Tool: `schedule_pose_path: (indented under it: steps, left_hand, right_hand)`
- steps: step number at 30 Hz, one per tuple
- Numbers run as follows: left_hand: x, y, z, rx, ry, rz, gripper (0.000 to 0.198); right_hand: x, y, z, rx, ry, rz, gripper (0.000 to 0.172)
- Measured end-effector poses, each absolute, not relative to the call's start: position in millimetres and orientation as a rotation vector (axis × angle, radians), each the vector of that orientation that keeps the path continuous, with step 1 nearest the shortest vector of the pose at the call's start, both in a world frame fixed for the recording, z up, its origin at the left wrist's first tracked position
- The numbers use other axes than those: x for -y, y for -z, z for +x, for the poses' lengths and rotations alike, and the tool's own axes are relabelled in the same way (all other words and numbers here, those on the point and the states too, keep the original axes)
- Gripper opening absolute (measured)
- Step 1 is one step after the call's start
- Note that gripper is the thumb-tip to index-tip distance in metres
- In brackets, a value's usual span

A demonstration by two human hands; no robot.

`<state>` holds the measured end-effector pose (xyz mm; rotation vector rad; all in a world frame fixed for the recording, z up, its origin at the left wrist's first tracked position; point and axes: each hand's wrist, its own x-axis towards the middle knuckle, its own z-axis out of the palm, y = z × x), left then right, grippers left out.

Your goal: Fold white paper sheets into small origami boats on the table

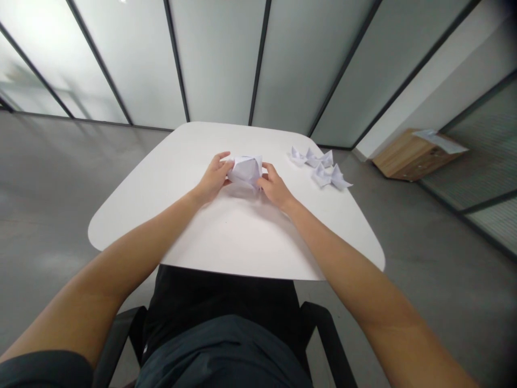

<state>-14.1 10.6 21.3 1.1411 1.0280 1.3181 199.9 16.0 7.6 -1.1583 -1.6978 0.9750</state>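
Between my two hands is a piece of folded white paper (247, 169), raised a little over the table, its creased faces turned toward me. My left hand (216, 177) grips its left edge, thumb on top and fingers partly behind. On the opposite edge, my right hand (274, 184) pinches the paper between thumb and fingers. The undersides of the fold and some fingertips are hidden. Several finished-looking folded paper shapes with pointed corners (311, 157) lie to the right, and more of the same kind (332, 177) sit just nearer to me.
The white table (194, 226) has rounded corners, and its front edge runs close to my lap. Chair armrests (323, 328) flank me. Frosted glass panels (218, 59) stand behind the table. A wooden cabinet (416, 156) is on the floor at the right.
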Motion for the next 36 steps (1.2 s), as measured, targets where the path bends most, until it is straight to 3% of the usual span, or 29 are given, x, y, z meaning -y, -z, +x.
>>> schedule_pose_path:
  steps: [7,12,19,26,36]
  left_hand:
    - [-11.9,-27.3,-16.6,-0.998,-1.407,1.128,0.041]
    - [-3.7,-26.5,-13.1,-0.854,-1.314,1.130,0.055]
    - [-3.0,-21.1,-9.3,-0.907,-1.300,1.288,0.056]
    - [-8.3,-20.0,-15.3,-1.217,-1.473,1.623,0.043]
    - [-0.2,-35.1,-23.0,-1.401,-1.566,1.695,0.020]
  right_hand:
    - [-8.3,-19.7,192.9,1.447,-1.272,-1.056,0.048]
    - [-9.9,-14.1,196.6,1.577,-0.953,-1.196,0.035]
    - [1.3,-27.5,196.5,1.558,-0.681,-1.118,0.062]
    - [4.4,-40.3,199.5,1.727,-0.355,-1.079,0.035]
    - [5.7,-39.5,196.6,1.800,-0.256,-1.267,0.031]
